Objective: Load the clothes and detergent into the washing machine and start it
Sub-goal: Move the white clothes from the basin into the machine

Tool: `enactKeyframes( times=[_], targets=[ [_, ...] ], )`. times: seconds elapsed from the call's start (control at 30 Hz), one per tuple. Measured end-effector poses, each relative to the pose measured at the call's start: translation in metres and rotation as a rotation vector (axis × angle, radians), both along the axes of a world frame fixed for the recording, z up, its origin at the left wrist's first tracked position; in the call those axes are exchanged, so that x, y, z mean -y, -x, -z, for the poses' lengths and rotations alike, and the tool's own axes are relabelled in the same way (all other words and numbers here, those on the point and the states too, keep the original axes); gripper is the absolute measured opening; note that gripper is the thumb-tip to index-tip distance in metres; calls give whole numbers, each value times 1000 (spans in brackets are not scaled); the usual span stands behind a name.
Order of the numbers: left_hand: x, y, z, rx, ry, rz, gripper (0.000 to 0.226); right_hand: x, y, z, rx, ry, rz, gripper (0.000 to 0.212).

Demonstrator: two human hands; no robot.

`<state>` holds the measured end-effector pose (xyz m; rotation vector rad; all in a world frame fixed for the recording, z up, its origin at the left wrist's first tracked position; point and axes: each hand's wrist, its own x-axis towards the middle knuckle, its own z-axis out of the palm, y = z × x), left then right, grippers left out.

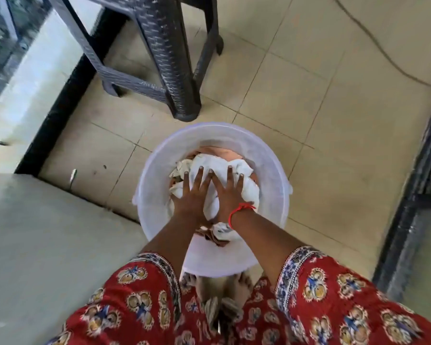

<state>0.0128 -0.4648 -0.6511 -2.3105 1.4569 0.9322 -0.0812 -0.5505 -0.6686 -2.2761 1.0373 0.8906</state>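
A translucent white bucket (271, 175) stands on the tiled floor right in front of me. It holds a heap of clothes (246, 192), mostly white cloth with pink and brown pieces underneath. My left hand (192, 195) and my right hand (230, 195) lie flat on the white cloth side by side, fingers spread, pressing on the pile without closing around it. A red thread circles my right wrist. The washing machine and detergent are out of view.
A dark woven plastic stool (159, 58) stands just beyond the bucket. A pale stone ledge (47, 245) with a black border runs along the left. A dark door frame (423, 170) lines the right side. A cable (373, 41) trails across the far floor.
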Motion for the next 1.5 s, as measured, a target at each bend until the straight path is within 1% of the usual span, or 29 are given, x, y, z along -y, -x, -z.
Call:
enactKeyframes(
  times=[0.03,0.07,0.13,0.2,0.23,0.27,0.3,0.33,0.37,0.4,0.47,0.5,0.6,0.73,0.87,0.97,1.1,1.23,1.37,1.5],
  targets=[
    [1,0,9,-3,-6,41,140,0,-1,13,-27,56,-20,141],
    [1,0,23,-8,-15,59,143,-1,-2,20,-45,86,-14,136],
    [0,0,44,-33,-34,14,142,-2,-8,22,1,29,58,111],
    [2,0,60,-49,-26,-4,137,-2,-11,23,10,-5,129,91],
    [3,1,61,-57,-18,-23,131,-2,-12,23,14,4,132,80],
    [3,1,62,-73,4,-69,119,-1,-13,25,39,10,134,66],
    [3,0,58,-93,60,-122,102,3,-13,22,67,3,136,53],
    [4,-1,54,-110,129,-158,86,8,-14,18,91,-23,124,46],
    [6,-2,44,-122,188,-185,74,13,-14,11,112,-38,96,44],
    [7,-4,36,-127,226,-198,68,17,-16,2,130,-31,65,46],
    [9,-5,13,-123,250,-220,64,20,-17,-25,157,15,0,52],
    [9,-4,-2,-124,253,-233,61,20,-17,-42,181,33,-3,52],
    [7,-2,-60,-117,321,-283,50,17,-19,-106,236,48,45,42],
    [0,-10,-164,-101,393,-336,53,16,-30,-226,291,77,1,31],
    [2,-26,-285,-66,488,-423,50,16,-49,-349,374,131,-47,31],
    [6,-41,-379,-35,593,-443,51,21,-64,-444,457,144,-55,31],
    [6,-61,-497,23,708,-455,52,24,-84,-568,515,269,-161,35],
    [-15,-72,-610,132,831,-483,53,5,-98,-683,609,325,-254,35],
    [-61,-81,-689,242,881,-560,57,-36,-113,-762,710,315,-346,32],
    [-131,-92,-726,365,880,-665,55,-97,-136,-798,774,269,-491,40]
  ],
)
